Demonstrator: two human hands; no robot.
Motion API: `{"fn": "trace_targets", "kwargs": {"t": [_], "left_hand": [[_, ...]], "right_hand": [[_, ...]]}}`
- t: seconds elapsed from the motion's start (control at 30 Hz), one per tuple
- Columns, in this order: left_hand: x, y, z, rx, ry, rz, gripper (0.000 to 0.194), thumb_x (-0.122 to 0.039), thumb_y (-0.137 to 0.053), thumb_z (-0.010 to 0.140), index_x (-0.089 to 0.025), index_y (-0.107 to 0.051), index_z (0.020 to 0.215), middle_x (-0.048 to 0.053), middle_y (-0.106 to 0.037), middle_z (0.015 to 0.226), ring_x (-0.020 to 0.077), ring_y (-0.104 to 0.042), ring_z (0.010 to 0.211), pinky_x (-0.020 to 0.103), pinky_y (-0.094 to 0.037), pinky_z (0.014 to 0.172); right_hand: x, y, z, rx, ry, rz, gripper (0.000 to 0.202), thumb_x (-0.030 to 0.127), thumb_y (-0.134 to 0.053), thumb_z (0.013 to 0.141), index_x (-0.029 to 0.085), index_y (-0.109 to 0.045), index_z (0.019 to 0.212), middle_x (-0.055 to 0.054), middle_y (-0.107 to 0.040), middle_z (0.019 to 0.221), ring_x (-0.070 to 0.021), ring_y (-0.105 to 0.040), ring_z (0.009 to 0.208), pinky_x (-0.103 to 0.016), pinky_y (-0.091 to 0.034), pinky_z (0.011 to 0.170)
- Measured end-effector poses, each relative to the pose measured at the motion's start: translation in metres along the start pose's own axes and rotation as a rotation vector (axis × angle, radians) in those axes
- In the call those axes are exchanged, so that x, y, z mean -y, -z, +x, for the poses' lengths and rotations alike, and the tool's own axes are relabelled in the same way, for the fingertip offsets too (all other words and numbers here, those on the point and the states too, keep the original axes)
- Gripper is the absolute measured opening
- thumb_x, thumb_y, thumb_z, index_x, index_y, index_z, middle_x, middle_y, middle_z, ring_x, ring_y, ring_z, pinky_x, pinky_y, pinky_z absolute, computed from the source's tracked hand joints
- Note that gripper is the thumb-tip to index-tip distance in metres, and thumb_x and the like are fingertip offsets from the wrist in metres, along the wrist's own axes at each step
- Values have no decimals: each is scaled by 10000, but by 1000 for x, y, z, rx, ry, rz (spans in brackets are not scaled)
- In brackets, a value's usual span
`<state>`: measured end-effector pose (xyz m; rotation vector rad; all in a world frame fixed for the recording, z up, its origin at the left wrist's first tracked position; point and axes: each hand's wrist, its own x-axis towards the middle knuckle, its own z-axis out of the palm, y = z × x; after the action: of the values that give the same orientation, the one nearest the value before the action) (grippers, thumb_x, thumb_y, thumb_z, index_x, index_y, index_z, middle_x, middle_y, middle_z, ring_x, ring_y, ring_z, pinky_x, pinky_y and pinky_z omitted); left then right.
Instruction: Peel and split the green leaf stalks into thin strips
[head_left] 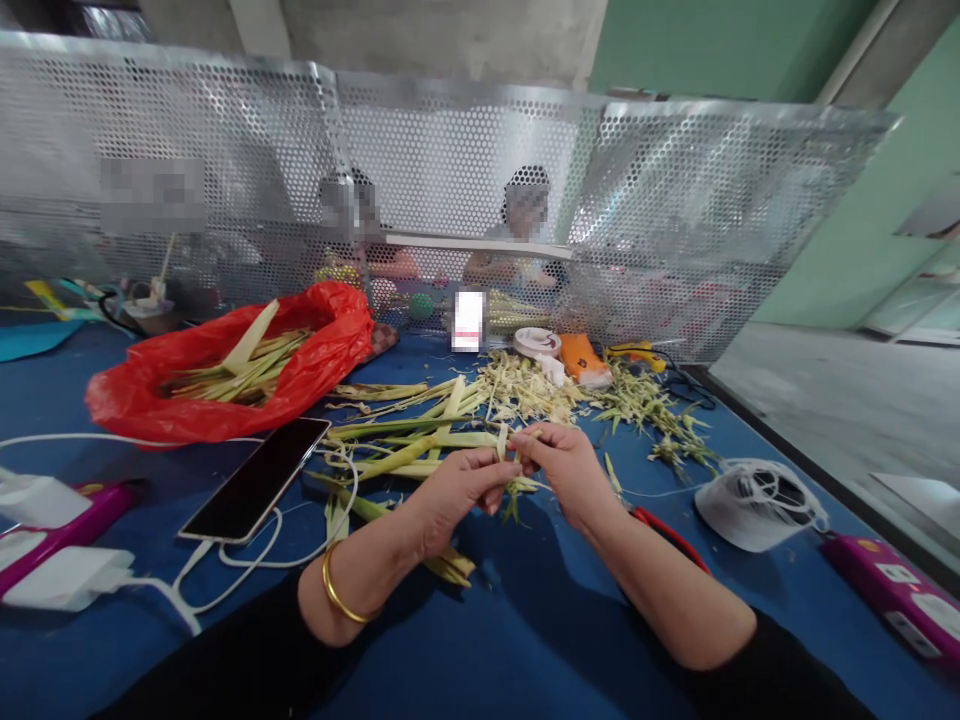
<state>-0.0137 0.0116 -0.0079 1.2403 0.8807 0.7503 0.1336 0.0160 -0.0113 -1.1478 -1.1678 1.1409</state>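
My left hand (461, 490) and my right hand (566, 470) meet over the blue table. Both are closed in a pinch on a small pale green plant strip (503, 440), whose flat end stands up between the fingertips. A thin green tuft (514, 503) shows just below the fingers; whether it belongs to the held piece I cannot tell. Long green and yellowish leaf strips (401, 458) lie behind and beside my left hand. Past my fingertips spreads a heap of small pale plant pieces (525, 392), with greener pieces (645, 405) to its right.
A red plastic bag (330, 335) holds more strips. On the left lie a phone (259, 480) and a white cable; on the right, a white spool (750, 510), red handle (671, 535) and purple power strip (889, 590). People sit behind the perforated metal divider (450, 140).
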Motion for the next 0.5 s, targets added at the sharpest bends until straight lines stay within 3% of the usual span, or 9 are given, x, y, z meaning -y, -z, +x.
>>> {"fn": "trace_targets", "kwargs": {"t": [0.23, 0.33, 0.43, 0.5], "left_hand": [[-4, -4, -4, -47, -19, 119, 308, -418, -636, 741, -157, -591, 583, -32, -506, 423, 84, -414, 443, 230, -318, 534], [-6, -3, -4, -129, -59, 89, 347, -426, -642, 740, -156, -569, 534, -13, -548, 447, 76, -409, 428, 219, -311, 494], [-5, 1, -1, -203, -17, -110, 302, -443, -634, 747, -151, -637, 668, 20, -646, 570, 104, -521, 494, 223, -386, 523], [-4, 5, 2, -222, -9, -240, 257, -399, -659, 737, -151, -662, 805, 38, -695, 672, 132, -603, 599, 243, -449, 607]], "right_hand": [[-2, -1, 0, -51, 76, -48, 179, 328, -670, 682, 168, -646, 604, 32, -541, 481, -107, -470, 473, -240, -372, 495], [5, 4, 2, -21, 113, -104, 211, 379, -652, 710, 170, -673, 687, 13, -593, 551, -129, -530, 524, -262, -421, 556], [7, 10, 5, -138, 137, -114, 287, 447, -609, 751, 190, -658, 868, -11, -659, 719, -155, -591, 621, -291, -453, 626], [6, 11, 5, -235, 158, -193, 270, 456, -586, 773, 190, -631, 786, -9, -642, 687, -159, -579, 629, -291, -438, 626]]}}
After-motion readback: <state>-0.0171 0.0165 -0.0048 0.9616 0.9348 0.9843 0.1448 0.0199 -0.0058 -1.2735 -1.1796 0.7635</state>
